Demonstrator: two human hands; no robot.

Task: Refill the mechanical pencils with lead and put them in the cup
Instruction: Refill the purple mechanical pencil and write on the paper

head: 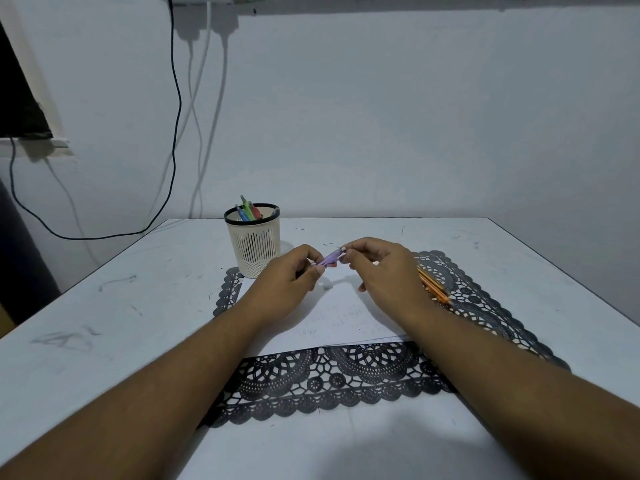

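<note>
Being pinched between left hand [294, 275] and right hand [377, 268] fingertips, a purple pencil [330, 257] is being refilled; three are already standing in the cup [254, 249] beyond the left hand, orange ones [434, 287] waiting under the right.

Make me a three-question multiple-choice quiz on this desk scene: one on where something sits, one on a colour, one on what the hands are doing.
1. Where does the cup stand?
A. on the table, left of both hands
B. on the paper sheet
C. at the table's right edge

2. What colour is the pencil between the hands?
A. red
B. purple
C. black

3. What are the hands doing?
A. lying flat on the mat
B. both reaching into the cup
C. both holding the pencil

Answers:
1 A, it stands at the back left corner of the lace mat.
2 B, its barrel shows purple.
3 C, the left hand and right hand each pinch one end.
</note>
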